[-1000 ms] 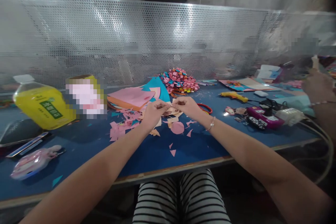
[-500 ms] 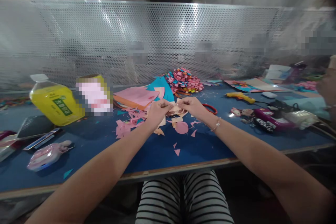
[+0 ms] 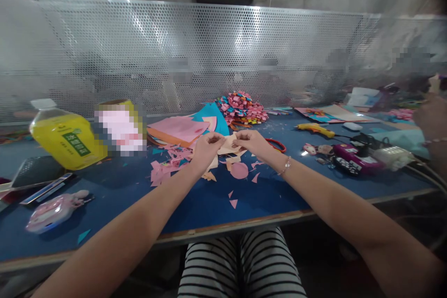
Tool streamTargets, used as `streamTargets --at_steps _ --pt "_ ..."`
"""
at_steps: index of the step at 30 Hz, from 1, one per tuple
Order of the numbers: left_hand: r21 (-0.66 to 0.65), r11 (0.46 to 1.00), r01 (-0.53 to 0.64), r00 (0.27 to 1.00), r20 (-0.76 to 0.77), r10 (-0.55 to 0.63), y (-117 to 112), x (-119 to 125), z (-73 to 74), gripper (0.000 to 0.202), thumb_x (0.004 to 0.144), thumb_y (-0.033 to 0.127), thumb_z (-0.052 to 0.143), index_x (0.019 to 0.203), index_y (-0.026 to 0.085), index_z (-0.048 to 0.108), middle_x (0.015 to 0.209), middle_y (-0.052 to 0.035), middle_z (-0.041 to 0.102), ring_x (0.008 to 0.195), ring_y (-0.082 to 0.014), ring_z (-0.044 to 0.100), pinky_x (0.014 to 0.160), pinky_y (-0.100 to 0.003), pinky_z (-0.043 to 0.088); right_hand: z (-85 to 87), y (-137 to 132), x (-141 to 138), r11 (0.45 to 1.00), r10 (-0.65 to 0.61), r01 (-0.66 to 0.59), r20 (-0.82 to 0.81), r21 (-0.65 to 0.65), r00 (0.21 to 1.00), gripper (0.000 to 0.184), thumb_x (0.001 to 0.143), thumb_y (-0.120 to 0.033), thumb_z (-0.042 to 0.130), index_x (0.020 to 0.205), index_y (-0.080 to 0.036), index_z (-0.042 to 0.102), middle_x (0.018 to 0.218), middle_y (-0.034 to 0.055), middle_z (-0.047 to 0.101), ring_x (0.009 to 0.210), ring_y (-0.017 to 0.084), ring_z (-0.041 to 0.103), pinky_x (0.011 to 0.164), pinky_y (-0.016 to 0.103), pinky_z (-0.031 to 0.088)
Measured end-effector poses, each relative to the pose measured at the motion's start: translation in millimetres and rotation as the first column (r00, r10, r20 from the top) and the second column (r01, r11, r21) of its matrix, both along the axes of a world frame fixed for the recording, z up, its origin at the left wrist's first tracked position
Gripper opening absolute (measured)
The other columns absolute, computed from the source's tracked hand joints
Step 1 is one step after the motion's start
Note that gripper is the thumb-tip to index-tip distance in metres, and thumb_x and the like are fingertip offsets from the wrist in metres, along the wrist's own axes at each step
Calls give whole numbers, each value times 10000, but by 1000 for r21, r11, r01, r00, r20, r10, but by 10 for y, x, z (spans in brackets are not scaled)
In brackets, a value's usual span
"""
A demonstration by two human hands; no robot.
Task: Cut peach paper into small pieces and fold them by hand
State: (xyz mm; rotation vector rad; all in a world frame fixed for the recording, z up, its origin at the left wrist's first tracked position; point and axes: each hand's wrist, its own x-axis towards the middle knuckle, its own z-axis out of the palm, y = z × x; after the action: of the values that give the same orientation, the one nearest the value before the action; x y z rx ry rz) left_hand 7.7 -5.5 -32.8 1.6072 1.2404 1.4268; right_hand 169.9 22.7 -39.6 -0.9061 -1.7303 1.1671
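A small cream-coloured piece of paper is held up over the blue tabletop. My left hand pinches its left side between thumb and fingertips. At its right side my right hand is closed on the paper too, a thin bracelet at the wrist. Just below lies a pink paper circle among cream offcuts. Pink paper scraps are spread by my left forearm. Behind my hands, pink sheets and a blue sheet are stacked. Red-handled scissors, apparently, show their handle beside my right hand.
A heap of small colourful paper pieces rests against the perforated metal screen. Left stands a yellow-labelled bottle. A yellow glue gun and a purple device lie right. Another person's hand shows far right.
My fingertips have drawn slightly apart, and more of the cream paper shows flat between them. The whole view has shifted a little, and the other person's hand at right shows further into view.
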Motion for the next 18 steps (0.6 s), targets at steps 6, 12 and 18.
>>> streamTargets --at_steps 6,12,18 --pt "1 999 46 994 -101 -46 27 -29 -9 137 654 294 584 645 159 563 600 -2 566 554 -111 510 529 -236 397 62 -23 -7 1000 -18 18 -16 -9 1000 175 681 -191 561 841 -141 612 757 18 633 614 71 571 541 173 462" --pt "135 991 -5 951 -306 47 -20 21 9 110 634 215 588 733 170 570 771 -30 607 727 -141 572 613 -246 458 68 -21 2 997 -72 71 20 24 997 105 663 -202 564 744 -138 580 673 -1 586 563 71 537 512 179 446" --pt "87 996 18 935 -354 14 -54 63 5 207 650 306 620 809 177 586 787 -40 633 754 -157 598 655 -271 484 64 -37 1 996 -68 66 24 54 997 97 657 -232 568 680 -143 541 646 -9 555 548 71 517 514 189 446"
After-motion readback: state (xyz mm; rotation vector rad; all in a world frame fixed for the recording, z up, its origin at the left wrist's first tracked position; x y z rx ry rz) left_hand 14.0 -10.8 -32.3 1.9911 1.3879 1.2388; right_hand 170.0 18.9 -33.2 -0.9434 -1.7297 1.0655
